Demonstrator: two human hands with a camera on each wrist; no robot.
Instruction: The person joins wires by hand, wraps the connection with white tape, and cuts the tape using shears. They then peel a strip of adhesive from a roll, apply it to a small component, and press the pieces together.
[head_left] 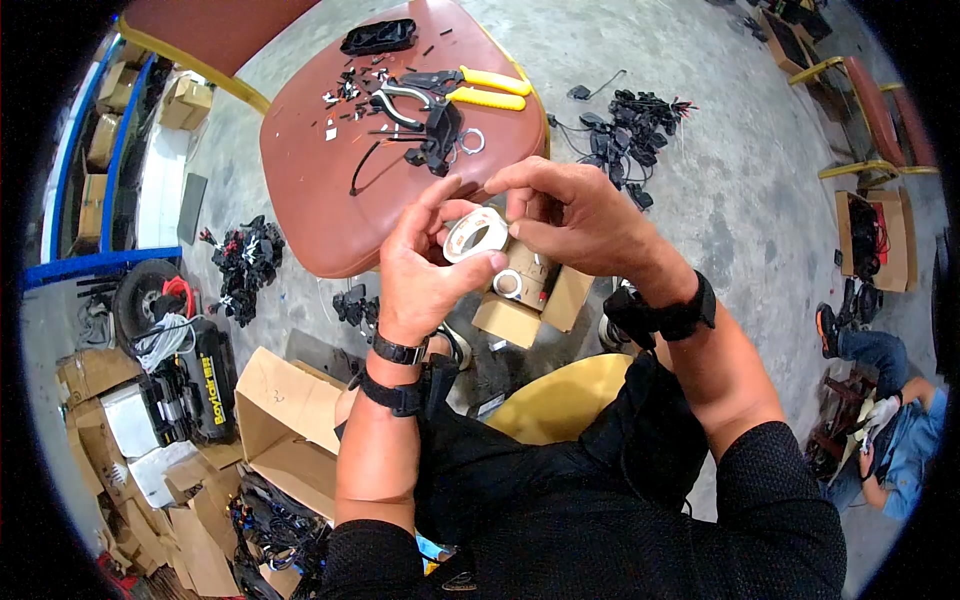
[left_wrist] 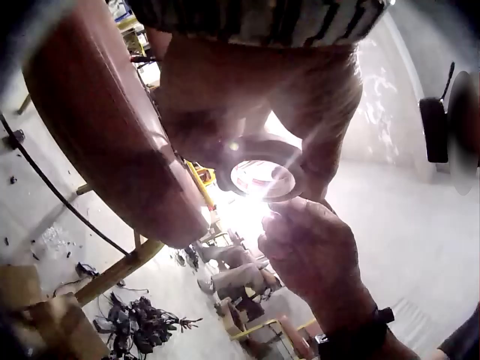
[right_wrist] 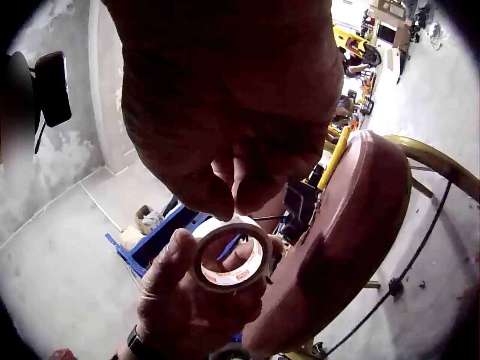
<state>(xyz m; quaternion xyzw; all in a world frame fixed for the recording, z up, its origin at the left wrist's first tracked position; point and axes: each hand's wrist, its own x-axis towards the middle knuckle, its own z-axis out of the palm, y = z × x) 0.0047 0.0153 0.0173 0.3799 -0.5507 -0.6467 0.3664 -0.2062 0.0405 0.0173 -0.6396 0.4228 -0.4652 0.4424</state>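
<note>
A roll of white tape [head_left: 476, 236] is gripped in the left hand [head_left: 425, 262], its thumb along the near rim and its fingers round the far side. Close beside the roll is the right hand [head_left: 585, 222], thumb and index fingertip near each other at the tape's edge. In the right wrist view the roll [right_wrist: 232, 257] shows its printed inner core, with the left hand [right_wrist: 196, 300] under it and the right hand [right_wrist: 232, 112] above. The left wrist view has the roll [left_wrist: 264, 171] between both hands, with strong glare at the right fingertips.
A red-brown chair seat [head_left: 330, 200] ahead holds yellow-handled pliers [head_left: 490, 88], a black connector, a ring and small scraps. Open cardboard boxes [head_left: 290, 425] stand at the lower left and below the hands. Black cable bundles [head_left: 630, 135] lie on the floor. Another person [head_left: 900, 430] is at right.
</note>
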